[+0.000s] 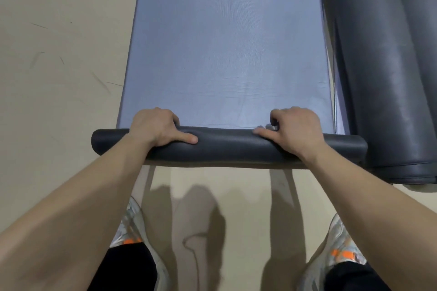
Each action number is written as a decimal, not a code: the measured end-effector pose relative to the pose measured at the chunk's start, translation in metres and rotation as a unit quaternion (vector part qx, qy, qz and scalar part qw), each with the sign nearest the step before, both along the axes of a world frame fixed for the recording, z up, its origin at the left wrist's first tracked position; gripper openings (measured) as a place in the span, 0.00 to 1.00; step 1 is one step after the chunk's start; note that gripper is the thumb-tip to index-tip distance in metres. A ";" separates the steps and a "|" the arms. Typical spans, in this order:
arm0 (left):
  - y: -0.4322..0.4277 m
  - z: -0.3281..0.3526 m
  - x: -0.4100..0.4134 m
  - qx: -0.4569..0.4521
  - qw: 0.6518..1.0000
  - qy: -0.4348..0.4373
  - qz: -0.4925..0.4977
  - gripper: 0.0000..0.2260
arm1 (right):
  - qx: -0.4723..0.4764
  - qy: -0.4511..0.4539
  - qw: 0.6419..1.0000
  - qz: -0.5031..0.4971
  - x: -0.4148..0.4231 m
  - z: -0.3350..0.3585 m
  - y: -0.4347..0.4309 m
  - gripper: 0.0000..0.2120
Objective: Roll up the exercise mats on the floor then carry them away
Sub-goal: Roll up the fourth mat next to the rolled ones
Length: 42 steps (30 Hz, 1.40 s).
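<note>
The floor (59, 66) is a smooth, pale beige surface with a dull sheen. Thin dark scuff marks (101, 82) streak its left side. Soft grey shadows (196, 208) lie near the bottom, and a thin dark curved line (189, 238) runs through them

Exercise mat (227, 42): flat upper face pale blue-grey with a fine woven sheen; its rolled end (231, 146) shows a plain charcoal underside. Rolled mats (383, 66) at right: dark slate grey, faintly glossy. Floor (59, 54): beige, marked with thin dark scuffs. Shoes (130, 224): mottled white and grey with orange patches. Trousers (127, 264): black
</note>
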<state>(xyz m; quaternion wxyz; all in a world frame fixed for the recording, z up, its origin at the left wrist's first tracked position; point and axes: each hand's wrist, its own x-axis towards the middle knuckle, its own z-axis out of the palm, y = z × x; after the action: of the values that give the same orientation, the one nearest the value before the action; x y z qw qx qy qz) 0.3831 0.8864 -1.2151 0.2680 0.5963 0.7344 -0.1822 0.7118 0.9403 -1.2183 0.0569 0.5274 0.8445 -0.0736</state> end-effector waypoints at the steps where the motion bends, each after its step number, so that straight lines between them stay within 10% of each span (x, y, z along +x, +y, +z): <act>1: 0.003 0.000 0.003 0.020 0.999 0.027 0.003 0.35 | 0.081 0.012 0.997 0.009 -0.003 -0.002 -0.003 0.23; 5: -0.003 -0.010 0.020 0.099 0.990 0.080 0.060 0.33 | 0.135 0.036 0.990 -0.009 -0.007 -0.011 -0.043 0.16; 11: -0.037 -0.019 0.045 0.286 0.957 0.040 0.030 0.21 | 0.000 -0.030 0.999 0.017 0.004 -0.019 -0.055 0.52; 17: -0.051 -0.033 0.032 0.150 0.982 0.036 -0.107 0.56 | -0.115 -0.048 0.992 0.033 -0.009 -0.015 -0.004 0.51; 25: -0.017 -0.039 0.023 0.179 0.976 0.014 -0.119 0.44 | -0.010 -0.111 0.994 0.011 -0.013 -0.026 -0.027 0.51; 33: -0.039 0.003 0.041 -0.034 0.992 0.015 -0.123 0.41 | -0.191 -0.150 0.969 0.039 -0.017 0.015 -0.040 0.44; 39: -0.072 0.001 0.061 0.093 0.988 0.011 -0.125 0.43 | -0.312 -0.142 0.939 0.032 -0.026 0.033 -0.012 0.45; 42: -0.048 0.004 0.053 0.069 0.991 -0.014 -0.116 0.39 | -0.217 -0.125 0.968 0.009 -0.019 0.026 -0.030 0.48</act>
<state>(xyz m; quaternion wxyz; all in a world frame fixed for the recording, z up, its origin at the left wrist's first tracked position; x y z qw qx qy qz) 0.4365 0.8380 -1.2111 0.2129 0.6971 0.6675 -0.1526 0.6928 0.9104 -1.1926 0.2757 0.4996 0.7993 -0.1885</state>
